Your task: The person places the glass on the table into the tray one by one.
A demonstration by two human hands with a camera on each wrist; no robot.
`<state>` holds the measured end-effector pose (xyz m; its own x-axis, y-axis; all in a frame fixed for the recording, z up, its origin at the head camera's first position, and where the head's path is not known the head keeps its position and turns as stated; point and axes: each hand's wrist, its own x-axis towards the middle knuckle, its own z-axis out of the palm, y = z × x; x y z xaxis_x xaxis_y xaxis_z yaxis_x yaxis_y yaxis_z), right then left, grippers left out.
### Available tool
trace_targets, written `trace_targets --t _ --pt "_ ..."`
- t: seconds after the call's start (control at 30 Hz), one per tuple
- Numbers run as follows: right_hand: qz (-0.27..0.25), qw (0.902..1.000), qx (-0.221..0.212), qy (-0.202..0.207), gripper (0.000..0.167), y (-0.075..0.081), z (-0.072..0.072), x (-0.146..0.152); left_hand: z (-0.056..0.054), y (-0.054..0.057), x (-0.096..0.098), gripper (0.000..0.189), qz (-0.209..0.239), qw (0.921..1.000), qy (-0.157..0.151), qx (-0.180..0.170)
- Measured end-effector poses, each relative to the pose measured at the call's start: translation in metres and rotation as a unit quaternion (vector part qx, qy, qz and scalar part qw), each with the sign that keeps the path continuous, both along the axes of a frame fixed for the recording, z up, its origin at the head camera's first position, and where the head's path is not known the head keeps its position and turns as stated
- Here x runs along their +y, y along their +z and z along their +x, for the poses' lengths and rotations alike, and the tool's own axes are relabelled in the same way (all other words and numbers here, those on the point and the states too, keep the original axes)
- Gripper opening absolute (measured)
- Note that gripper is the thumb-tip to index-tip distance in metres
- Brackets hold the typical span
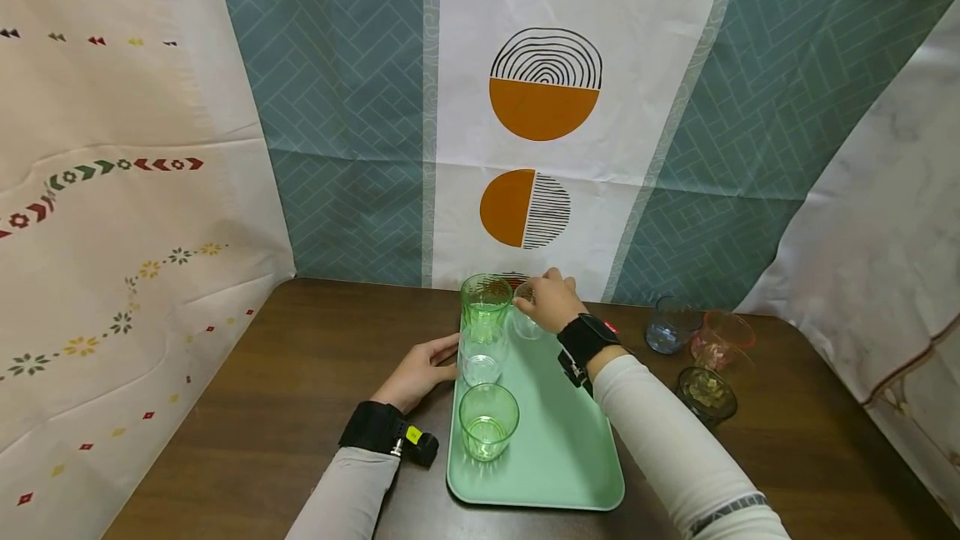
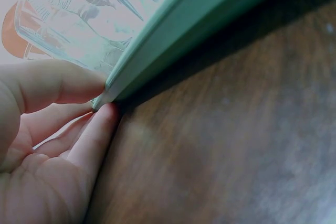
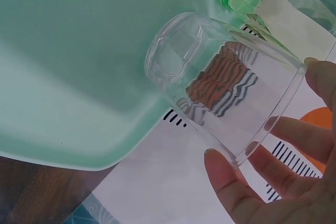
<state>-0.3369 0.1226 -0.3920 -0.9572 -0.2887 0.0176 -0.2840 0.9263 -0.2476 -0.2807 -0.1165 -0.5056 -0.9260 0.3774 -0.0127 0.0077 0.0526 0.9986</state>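
My right hand (image 1: 551, 300) holds a clear glass (image 3: 226, 82) by its rim, fingertips spread around it, over the far end of the light green tray (image 1: 562, 448). In the right wrist view the glass's base overlaps the tray's surface near a corner. My left hand (image 1: 422, 369) pinches the tray's left edge between thumb and fingers, seen close in the left wrist view. Along that left side stand a green glass (image 1: 486, 294) at the back, another clear glass (image 1: 482, 365) in the middle and a second green glass (image 1: 489, 430) in front.
To the right of the tray, a blue glass (image 1: 667, 332), a pink glass (image 1: 718, 344) and a dark green glass (image 1: 707, 398) stand on the brown wooden table (image 1: 300, 407). A patterned cloth (image 1: 352, 123) hangs behind the table.
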Motion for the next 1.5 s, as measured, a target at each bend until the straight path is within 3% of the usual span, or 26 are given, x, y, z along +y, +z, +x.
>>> trace_targets --t 0.47,0.8,1.1,1.5 --pt "-0.013 0.9999 0.006 -0.007 0.051 0.005 0.002 0.005 0.001 0.001 -0.001 0.065 0.000 1.0000 0.001 0.001" --pt "-0.040 0.9990 0.017 -0.008 0.052 0.009 -0.002 0.032 0.001 0.000 -0.001 0.065 0.000 1.0000 -0.002 -0.002" --pt "0.012 0.9975 0.019 -0.068 0.055 0.015 0.000 0.070 0.000 0.000 -0.002 0.065 -0.005 1.0000 -0.005 -0.002" --pt "0.051 0.9838 0.013 -0.171 0.054 0.015 0.002 0.136 -0.001 0.001 0.000 0.065 -0.007 1.0000 0.001 -0.002"
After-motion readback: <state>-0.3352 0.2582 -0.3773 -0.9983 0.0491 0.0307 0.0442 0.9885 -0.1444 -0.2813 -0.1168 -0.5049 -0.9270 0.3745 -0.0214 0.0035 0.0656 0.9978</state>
